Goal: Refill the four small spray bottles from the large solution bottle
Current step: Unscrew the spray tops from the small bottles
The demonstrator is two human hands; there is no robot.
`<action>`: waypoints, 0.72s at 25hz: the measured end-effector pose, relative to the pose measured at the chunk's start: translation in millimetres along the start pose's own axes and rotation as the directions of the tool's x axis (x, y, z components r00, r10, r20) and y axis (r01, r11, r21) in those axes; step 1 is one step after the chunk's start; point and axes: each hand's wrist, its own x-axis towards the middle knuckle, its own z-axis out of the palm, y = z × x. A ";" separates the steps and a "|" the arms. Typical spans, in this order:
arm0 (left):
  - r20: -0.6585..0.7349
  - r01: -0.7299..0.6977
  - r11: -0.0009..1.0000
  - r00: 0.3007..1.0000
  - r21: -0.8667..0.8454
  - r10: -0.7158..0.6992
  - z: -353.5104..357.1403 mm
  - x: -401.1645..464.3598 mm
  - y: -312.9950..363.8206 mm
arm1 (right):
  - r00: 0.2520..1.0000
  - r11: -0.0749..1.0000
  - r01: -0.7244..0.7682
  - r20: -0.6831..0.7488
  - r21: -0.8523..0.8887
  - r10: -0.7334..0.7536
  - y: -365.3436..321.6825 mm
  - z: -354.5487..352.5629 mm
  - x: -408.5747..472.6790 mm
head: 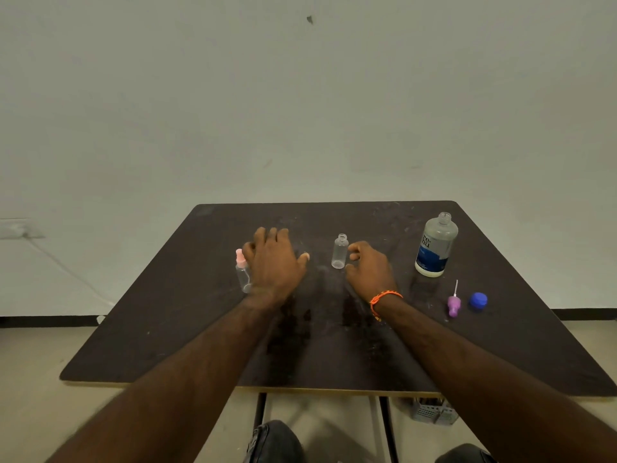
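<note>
A small clear spray bottle [340,251] stands uncapped at the middle of the dark table [167,329]. My right hand [369,267] hovers just right of it with loosely curled fingers, holding nothing. A second small bottle with a pink spray top [242,272] stands to the left, partly hidden behind my left hand [273,259], whose fingers are spread flat over the table. The large solution bottle [435,245] stands open at the right rear. Its blue cap [478,300] and a purple spray top [454,304] lie in front of it.
The table backs onto a pale wall. A grey perforated basket [434,411] sits on the floor under the table's front right edge. My knees show at the bottom of the view.
</note>
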 end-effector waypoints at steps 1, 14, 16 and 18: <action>0.072 -0.009 0.999 0.997 0.042 0.006 -0.2 4.9 -6.8 | 1.000 1.000 0.008 -0.003 -0.016 -0.008 -3.0 0.0 -0.5; 0.164 -0.291 0.951 0.938 -0.102 0.304 12.4 -6.7 16.7 | 0.965 0.980 0.199 0.179 -0.011 -0.194 -10.6 6.7 -28.6; 0.151 -0.279 0.941 0.939 -0.192 0.309 14.5 -14.9 22.8 | 0.964 0.980 0.200 0.179 0.006 -0.197 -7.0 -0.5 -39.1; 0.156 -0.225 0.921 0.946 -0.318 0.285 18.5 -21.4 22.3 | 0.967 0.985 0.163 0.192 0.047 -0.169 0.3 -9.4 -48.2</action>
